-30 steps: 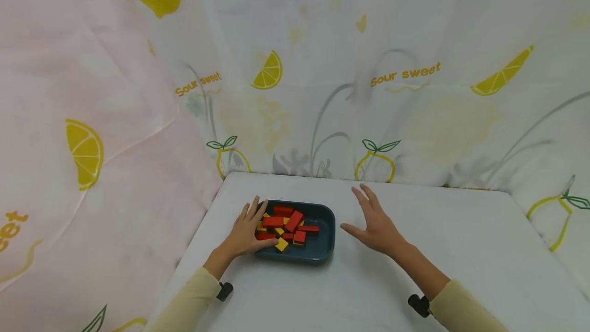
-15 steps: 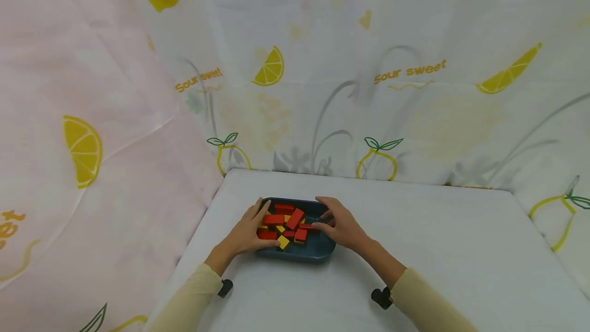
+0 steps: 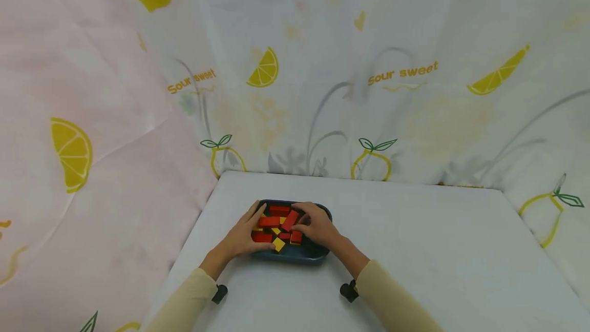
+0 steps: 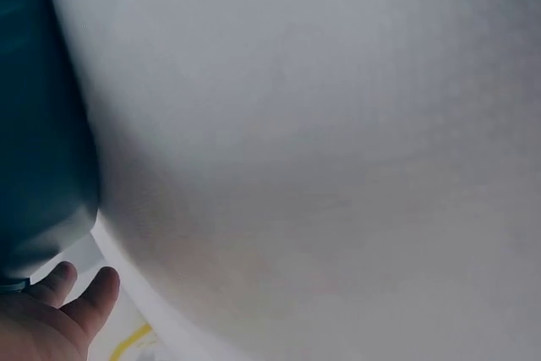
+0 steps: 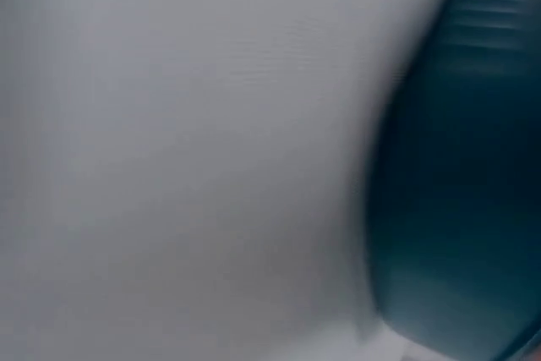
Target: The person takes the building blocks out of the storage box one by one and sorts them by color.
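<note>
A dark teal tray (image 3: pixel 295 256) on the white table holds a pile of red and yellow blocks. Spread over the tray's left end is my left hand (image 3: pixel 239 237); its thumb reaches across the blocks beside a yellow block (image 3: pixel 278 244). Two of its fingertips show below the tray wall (image 4: pixel 42 150) in the left wrist view. My right hand (image 3: pixel 320 227) reaches over the right side, fingers bent and thumb apart from them, at a slanted red block (image 3: pixel 290 220). The right hand covers part of the tray. In the right wrist view the tray's outer wall (image 5: pixel 456 175) fills the right side.
The white tabletop (image 3: pixel 415 250) extends to the right and in front of the tray. A lemon-print cloth (image 3: pixel 295 91) hangs behind and at the left. Small black wrist cameras sit under both wrists, the right one (image 3: pixel 349 292) near the table's front.
My right hand has moved left from beside the tray to over the blocks, its fingers drawing closer together. The left hand stays at the tray's left end. The head view shifts slightly.
</note>
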The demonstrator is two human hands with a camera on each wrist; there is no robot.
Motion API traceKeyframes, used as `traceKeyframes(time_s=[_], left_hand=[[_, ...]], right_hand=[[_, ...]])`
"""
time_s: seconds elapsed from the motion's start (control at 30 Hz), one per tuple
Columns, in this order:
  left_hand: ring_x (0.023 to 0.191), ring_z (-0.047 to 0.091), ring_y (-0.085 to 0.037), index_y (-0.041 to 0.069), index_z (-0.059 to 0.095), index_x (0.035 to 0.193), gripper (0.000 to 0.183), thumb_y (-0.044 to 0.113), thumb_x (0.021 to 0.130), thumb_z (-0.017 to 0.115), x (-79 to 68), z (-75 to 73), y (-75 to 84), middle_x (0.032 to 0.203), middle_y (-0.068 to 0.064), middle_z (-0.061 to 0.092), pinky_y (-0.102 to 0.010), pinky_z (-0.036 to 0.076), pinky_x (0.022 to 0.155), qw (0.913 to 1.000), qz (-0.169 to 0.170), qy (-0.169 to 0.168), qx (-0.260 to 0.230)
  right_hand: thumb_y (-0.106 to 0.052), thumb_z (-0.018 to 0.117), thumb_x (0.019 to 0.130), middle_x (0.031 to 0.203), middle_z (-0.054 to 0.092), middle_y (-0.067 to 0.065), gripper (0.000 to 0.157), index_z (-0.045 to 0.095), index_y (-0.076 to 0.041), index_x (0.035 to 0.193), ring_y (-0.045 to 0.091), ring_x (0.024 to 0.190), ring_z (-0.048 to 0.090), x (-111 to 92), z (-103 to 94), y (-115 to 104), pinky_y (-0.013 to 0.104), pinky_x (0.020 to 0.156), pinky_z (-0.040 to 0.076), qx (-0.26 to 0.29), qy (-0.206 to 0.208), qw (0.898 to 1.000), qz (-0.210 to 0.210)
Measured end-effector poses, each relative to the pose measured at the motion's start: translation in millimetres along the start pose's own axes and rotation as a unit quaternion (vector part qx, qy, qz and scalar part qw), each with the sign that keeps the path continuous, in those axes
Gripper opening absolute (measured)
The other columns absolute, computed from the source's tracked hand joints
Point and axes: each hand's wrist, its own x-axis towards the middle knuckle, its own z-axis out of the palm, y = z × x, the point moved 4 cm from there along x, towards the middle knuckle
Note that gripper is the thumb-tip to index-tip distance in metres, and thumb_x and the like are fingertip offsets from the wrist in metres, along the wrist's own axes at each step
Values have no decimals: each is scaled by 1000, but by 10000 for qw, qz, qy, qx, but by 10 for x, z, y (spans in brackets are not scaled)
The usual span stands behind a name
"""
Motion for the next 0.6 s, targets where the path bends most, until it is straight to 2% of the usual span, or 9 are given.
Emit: traceKeyframes(time_s=[0.17, 0.3, 0.4, 0.5, 0.6], left_hand=[[148, 25, -40, 26, 19, 159, 113, 65, 71, 77, -37, 21, -16, 167, -10, 11, -66, 36, 108, 10000, 53, 81, 16], [149, 23, -38, 31, 17, 159, 112, 68, 71, 76, -39, 19, -41, 168, -7, 8, -64, 36, 109, 9999, 52, -2, 88], [150, 23, -37, 33, 16, 159, 112, 69, 72, 75, -16, 31, -49, 168, -5, 7, -64, 37, 109, 9999, 42, -11, 148], [150, 23, -37, 31, 17, 159, 111, 67, 72, 75, -10, 50, -43, 168, -6, 7, -64, 36, 109, 10000, 49, -2, 63], [150, 24, -38, 29, 21, 159, 109, 66, 73, 76, -44, 15, -39, 168, -5, 8, -64, 36, 109, 10000, 9, 18, 30]], right_hand=[[-25, 79, 84, 133, 57, 12, 65, 52, -8, 141, 20, 91, 67, 66, 99, 31, 28, 82, 57, -12, -411, 9991, 112], [-28, 81, 82, 128, 60, 9, 63, 56, -11, 138, 13, 82, 62, 113, 142, 56, 22, 73, 54, -133, -296, 9991, 287], [-28, 81, 82, 125, 61, 8, 61, 58, -14, 137, 11, 78, 58, 137, 162, 68, 23, 70, 52, -338, -258, 9983, 386], [-30, 81, 82, 123, 62, 9, 61, 59, -13, 136, 14, 85, 58, 146, 190, 82, 28, 76, 53, -612, -259, 9968, 438], [-30, 82, 81, 127, 62, 9, 61, 59, -12, 135, 21, 102, 61, 174, 223, 51, 37, 89, 53, -729, -297, 9960, 416]])
